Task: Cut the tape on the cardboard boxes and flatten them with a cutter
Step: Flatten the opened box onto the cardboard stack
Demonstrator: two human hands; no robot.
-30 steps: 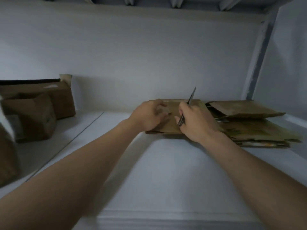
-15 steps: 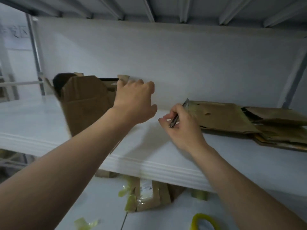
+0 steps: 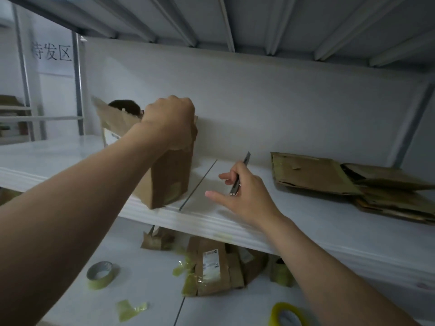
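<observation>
Head view: left hand (image 3: 170, 121) grips box (image 3: 164, 180); right hand (image 3: 247, 196) holds cutter (image 3: 239, 177).

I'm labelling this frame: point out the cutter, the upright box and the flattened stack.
cutter (image 3: 235, 188), head view, on its handle.
upright box (image 3: 169, 180), head view, on its side wall.
flattened stack (image 3: 310, 172), head view, on the top sheet.

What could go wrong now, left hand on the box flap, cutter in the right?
1. The box stands at the front edge of the shelf, held by the left hand only at its top flap; it may tip off or the flap may tear.
2. The right hand has a loose-looking grip on the cutter, tip up; it could slip or nick the other arm.
</observation>
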